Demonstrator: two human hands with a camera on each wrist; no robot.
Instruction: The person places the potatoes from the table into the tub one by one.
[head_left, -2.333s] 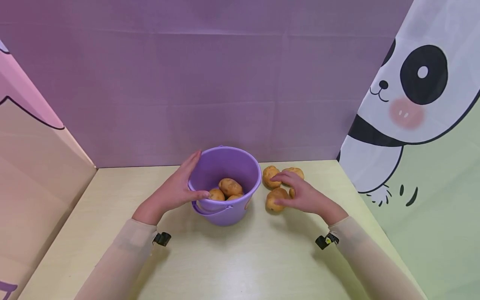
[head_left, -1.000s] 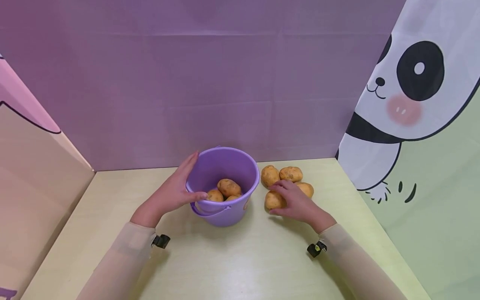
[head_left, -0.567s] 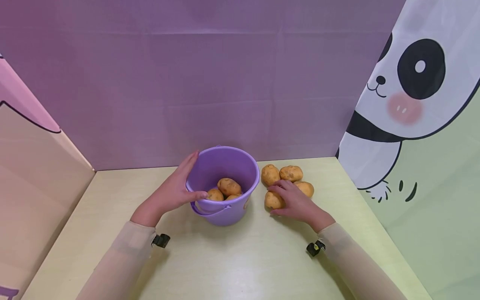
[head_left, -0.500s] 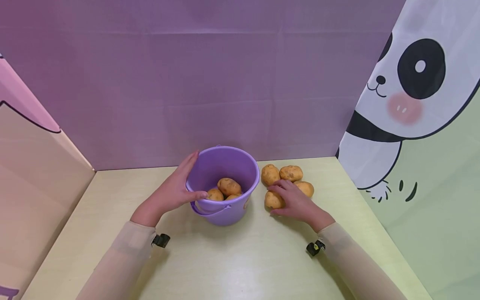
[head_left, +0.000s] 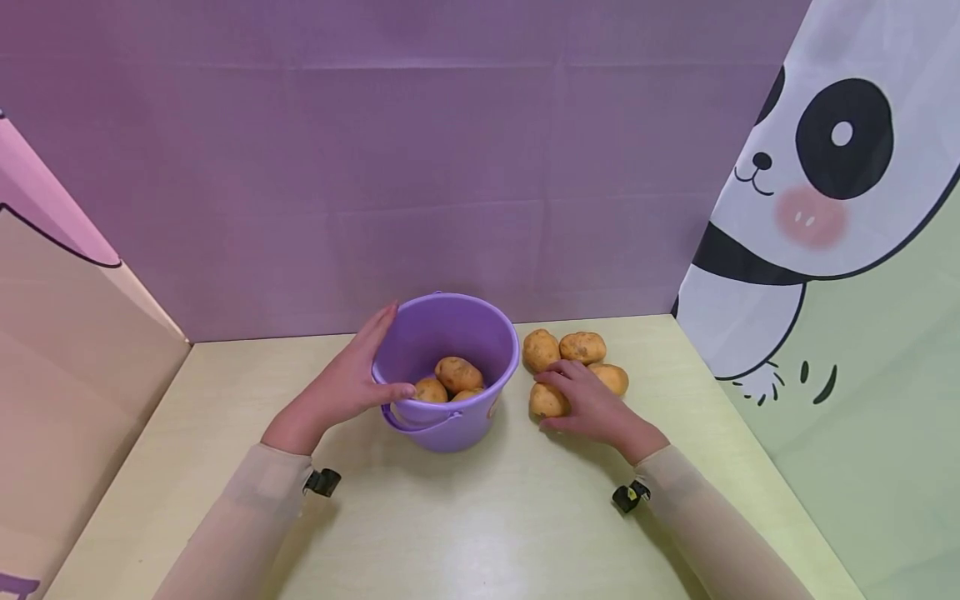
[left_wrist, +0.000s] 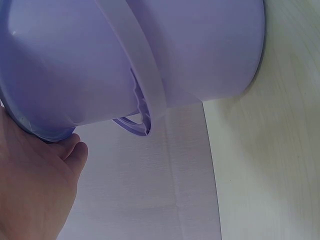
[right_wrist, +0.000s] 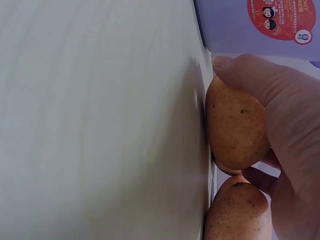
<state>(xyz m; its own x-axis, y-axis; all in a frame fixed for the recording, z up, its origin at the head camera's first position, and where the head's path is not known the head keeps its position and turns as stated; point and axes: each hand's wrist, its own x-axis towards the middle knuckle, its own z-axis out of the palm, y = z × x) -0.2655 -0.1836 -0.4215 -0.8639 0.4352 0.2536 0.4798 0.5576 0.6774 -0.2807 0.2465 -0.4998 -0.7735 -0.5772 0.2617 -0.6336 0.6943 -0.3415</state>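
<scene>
A purple bucket (head_left: 450,429) stands upright on the table, its handle hanging down at the front. Inside lie several potatoes (head_left: 458,375). My left hand (head_left: 341,392) holds the bucket's left rim, thumb at the front edge and fingers spread along the far side; in the left wrist view the fingertips press at the rim. To the right of the bucket, my right hand (head_left: 596,408) has thumb and fingers round the front-left potato (right_wrist: 236,125), which is still at table level. Part of that potato is hidden by the hand in the head view.
Close behind the held potato are three more potatoes, at back left (head_left: 540,350), back right (head_left: 582,347) and right (head_left: 611,377). A purple backdrop (head_left: 435,167) rises behind the pale table (head_left: 465,533), with a panda-printed panel (head_left: 862,317) on the right.
The right hand has come down and slightly left onto the front-left potato, with thumb and fingers now round it. Over the last second both hands have stayed nearly still.
</scene>
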